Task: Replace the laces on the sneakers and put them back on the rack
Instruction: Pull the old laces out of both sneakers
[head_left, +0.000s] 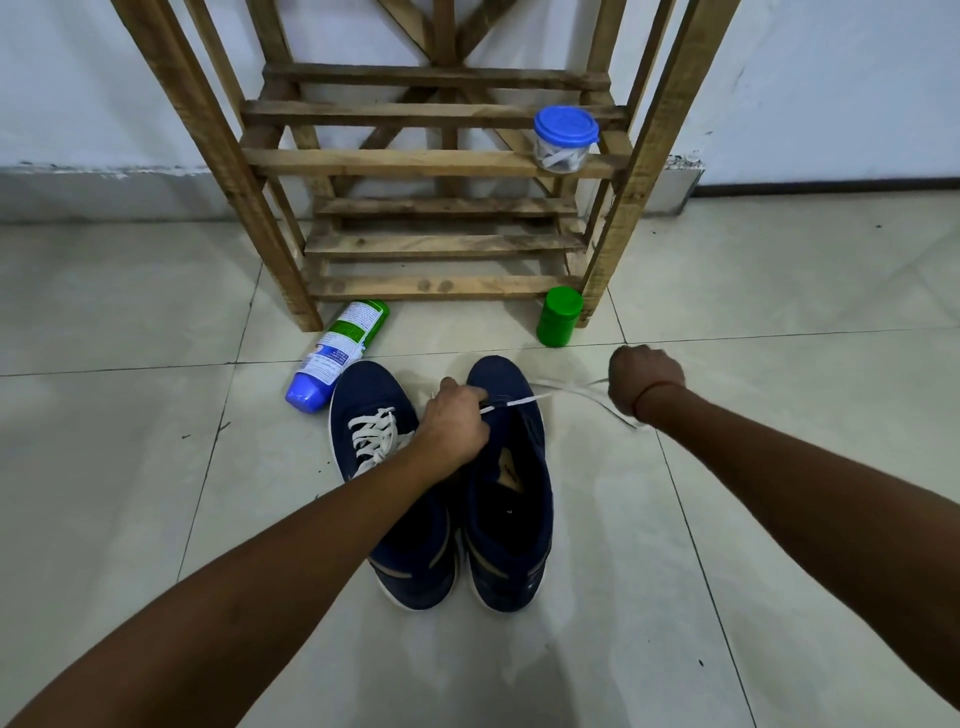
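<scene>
Lace (519, 401): flat white woven tape, limp. It runs from the front eyelets of the right sneaker (511, 519) out to the person's right, drawn near-straight, so its long axis lies crosswise to the shoe's toe-to-heel axis. Slack tail curves on the floor (156, 467) just below the right wrist.

Right hand (644, 382): fist closed, fingers clamped on the lace, well to the right of the shoe. This is the pulling hand.

Left hand (454, 423): nearer to the eyelets, fingers curled down on the shoe's upper right where the lace comes out. Whether they also pinch the lace is hidden.

Judgement: the next move turns on the pull direction, out to the right and away from the eyelet, while the left hand braces the shoe. Threading in or stripping out: can't tell.

Right sneaker: navy fabric upper, tan side stripes, white sole, throat open and otherwise unlaced. Left sneaker (363, 395) touches it side by side, same build, white lace criss-crossed in. Both stand on glossy pale tile, toes toward the rack (441, 161), which is rough slatted wood.

Nearby: clear jar with blue lid (565, 137) on a rack slat, green tub (558, 316) at the rack's foot, plastic bottle (337, 353) lying just beside the left sneaker's toe.
</scene>
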